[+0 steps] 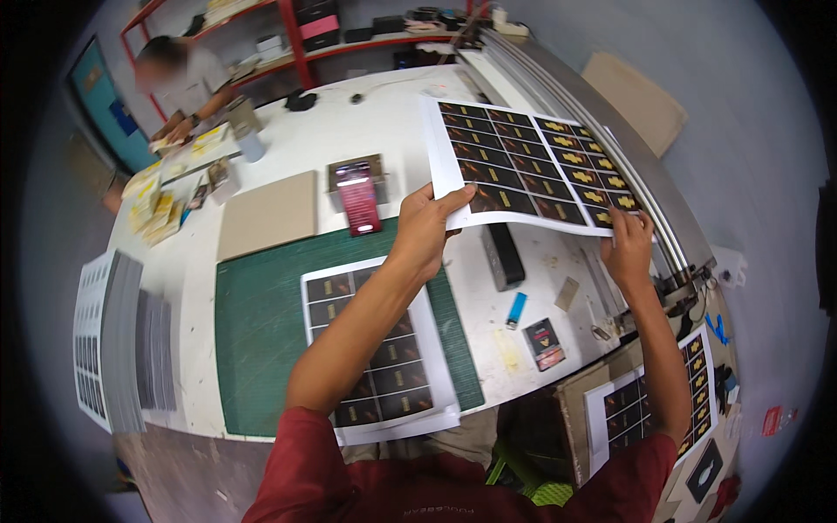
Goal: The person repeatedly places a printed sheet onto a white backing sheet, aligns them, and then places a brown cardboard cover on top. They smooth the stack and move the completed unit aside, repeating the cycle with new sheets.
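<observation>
At the near side, loose printed sheets (403, 380) were supported on the green cutting mat (257, 340). Farther off, the near edge of the card sheet (514, 166) was raised above the white table (475, 305), toward the right. Its near left corner was gripped by the left hand (425, 225), thumb uppermost. Its near right corner was pinched by the curled fingers of the right hand (629, 246). Beyond, a metal rail (602, 126) was positioned at right.
</observation>
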{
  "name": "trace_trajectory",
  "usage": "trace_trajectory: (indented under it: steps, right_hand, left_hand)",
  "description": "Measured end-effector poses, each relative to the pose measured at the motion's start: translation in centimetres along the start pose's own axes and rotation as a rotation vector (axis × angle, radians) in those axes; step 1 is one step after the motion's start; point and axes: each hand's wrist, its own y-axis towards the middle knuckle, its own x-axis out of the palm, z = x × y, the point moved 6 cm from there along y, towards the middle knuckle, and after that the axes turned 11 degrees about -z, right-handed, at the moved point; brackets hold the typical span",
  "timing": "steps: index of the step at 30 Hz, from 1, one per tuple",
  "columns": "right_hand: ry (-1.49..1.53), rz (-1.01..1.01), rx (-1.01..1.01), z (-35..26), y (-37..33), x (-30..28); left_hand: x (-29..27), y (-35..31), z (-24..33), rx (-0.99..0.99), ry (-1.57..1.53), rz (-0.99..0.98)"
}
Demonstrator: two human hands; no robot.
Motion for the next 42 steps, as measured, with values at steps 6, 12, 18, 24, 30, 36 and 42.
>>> trace_trajectory:
  steps: [6, 12, 18, 24, 30, 36, 42]
  right_hand:
    - [0.128, 0.372, -0.219, -10.5, 4.9, -12.8]
    - [0.255, 0.165, -0.422, -21.3, 7.6, -27.2]
    - [0.589, -0.295, -0.479, -26.1, 16.5, -29.4]
    - [0.626, -0.854, -0.631, -38.9, 20.8, -9.9]
    - [0.767, -0.913, -0.639, -45.1, 11.8, 10.2]
    - [0.634, -0.864, -0.520, -44.9, 10.2, 8.9]
    - [0.494, -0.731, -0.550, -46.4, 12.9, 7.3]
  left_hand:
    - [-7.1, -9.7, 8.8, 0.318, -0.115, 0.084]
    - [-12.6, -24.5, 16.4, 1.093, 0.008, 0.013]
    - [-18.7, -35.5, 20.0, 0.952, 0.730, 0.657]
    - [-27.1, -36.7, 16.9, 0.334, 0.722, 0.635]
    - [-35.9, -36.3, 2.1, -0.069, 0.533, 0.715]
    - [-36.5, -36.3, -0.2, -0.086, 0.426, 0.738]
    - [-37.2, -35.8, -0.1, -0.087, 0.459, 0.724]
